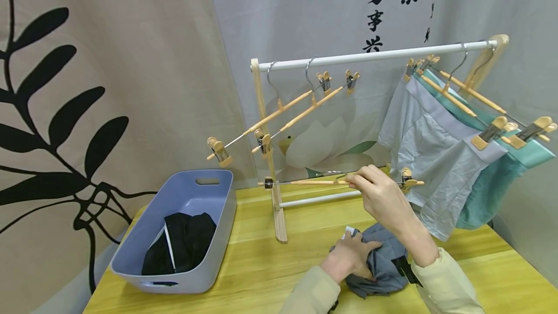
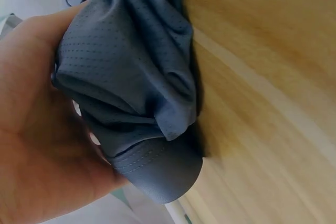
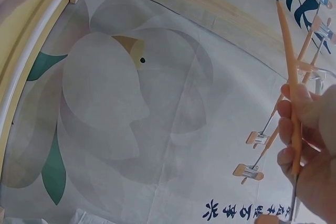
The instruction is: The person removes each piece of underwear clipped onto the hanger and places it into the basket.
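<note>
My right hand (image 1: 383,195) grips a wooden clip hanger (image 1: 311,182) by its bar, level above the table and in front of the rack. In the right wrist view the fingers wrap round that hanger's bar (image 3: 292,61), with a clip at the top end. Below, my left hand (image 1: 350,256) holds a bunched grey garment (image 1: 383,260) on the table. The left wrist view shows its perforated cloth (image 2: 121,56) and a stitched band (image 2: 163,169) against the palm. Folds hide its full shape and part of the fingers.
A rack with a white rail (image 1: 331,61) carries two bare clip hangers at left, and light grey shorts (image 1: 431,144) and green shorts (image 1: 488,193) at right. A blue-grey basket (image 1: 220,236) at left contains a black garment (image 1: 192,241). A printed curtain (image 1: 296,8) hangs behind.
</note>
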Action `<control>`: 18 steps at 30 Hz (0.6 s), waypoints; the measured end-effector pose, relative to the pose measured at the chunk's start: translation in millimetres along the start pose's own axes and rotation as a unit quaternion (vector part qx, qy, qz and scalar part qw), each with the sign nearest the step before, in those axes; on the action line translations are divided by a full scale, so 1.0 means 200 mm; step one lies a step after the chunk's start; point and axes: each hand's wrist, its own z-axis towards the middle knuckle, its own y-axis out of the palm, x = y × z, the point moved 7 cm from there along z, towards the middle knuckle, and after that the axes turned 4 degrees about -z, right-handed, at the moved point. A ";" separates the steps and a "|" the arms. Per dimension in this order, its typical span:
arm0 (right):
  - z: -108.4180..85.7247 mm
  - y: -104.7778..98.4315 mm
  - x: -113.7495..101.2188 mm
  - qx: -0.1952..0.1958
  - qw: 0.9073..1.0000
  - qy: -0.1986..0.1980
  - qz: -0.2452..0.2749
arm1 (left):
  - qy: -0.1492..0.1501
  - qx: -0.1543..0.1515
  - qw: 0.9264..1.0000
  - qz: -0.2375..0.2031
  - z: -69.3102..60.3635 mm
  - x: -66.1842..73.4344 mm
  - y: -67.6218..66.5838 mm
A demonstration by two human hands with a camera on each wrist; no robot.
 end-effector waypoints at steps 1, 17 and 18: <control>0.00 0.00 0.00 -0.001 1.000 0.000 -0.001 | -0.001 0.003 1.000 0.008 0.00 0.00 0.00; -0.02 0.00 0.02 -0.004 1.000 0.004 -0.009 | 0.039 0.067 0.997 0.025 -0.01 0.01 -0.06; -0.02 0.00 0.02 -0.004 1.000 0.005 -0.010 | 0.042 0.067 0.997 0.019 -0.01 0.01 -0.06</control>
